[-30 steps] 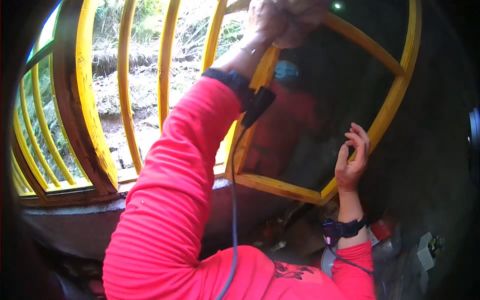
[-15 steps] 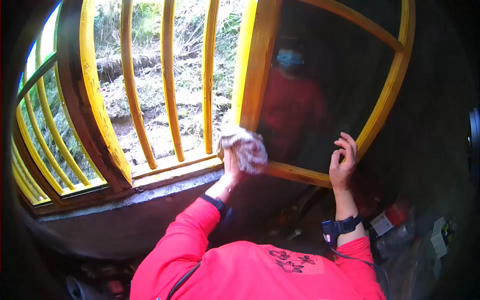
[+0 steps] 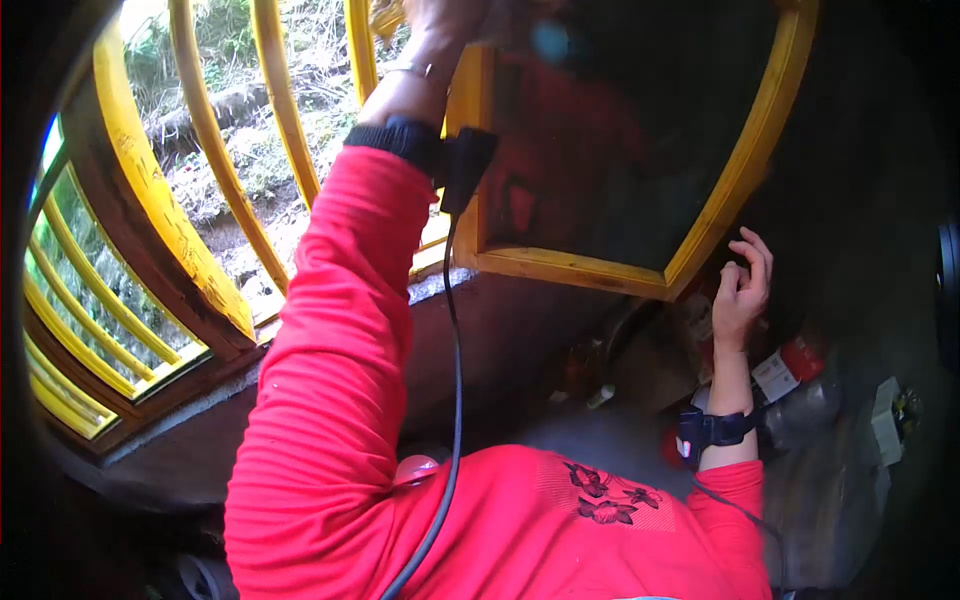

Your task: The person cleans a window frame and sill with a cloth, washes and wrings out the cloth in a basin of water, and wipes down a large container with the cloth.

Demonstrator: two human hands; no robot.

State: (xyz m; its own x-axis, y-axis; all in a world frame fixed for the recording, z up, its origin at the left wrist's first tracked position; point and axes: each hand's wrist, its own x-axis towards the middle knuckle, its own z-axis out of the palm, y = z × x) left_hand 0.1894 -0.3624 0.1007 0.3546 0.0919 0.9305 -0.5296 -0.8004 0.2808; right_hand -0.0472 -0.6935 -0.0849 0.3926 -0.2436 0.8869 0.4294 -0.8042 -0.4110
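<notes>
My left hand [image 3: 442,18] is raised at the top edge of the view, by the upper part of the window sash's side post. Its fingers are cut off or hidden, and no cloth can be made out there. My right hand [image 3: 742,290] is beside the lower right corner of the yellow window sash [image 3: 580,268]. Its fingers are loosely bent and apart, with nothing in them, and there is a gap between hand and frame. The dark glass pane [image 3: 600,190] reflects a person in red.
Yellow window bars [image 3: 285,100] stand on the left, with a grassy bank outside. A dark cable [image 3: 457,350] runs down from my left wrist. Below my right hand, a red and white box [image 3: 785,370] and other clutter lie in shadow.
My left hand has gone up from the sash's lower corner, where it held a crumpled cloth; the cloth is out of sight. My right hand appears slightly lower and farther right, away from the frame.
</notes>
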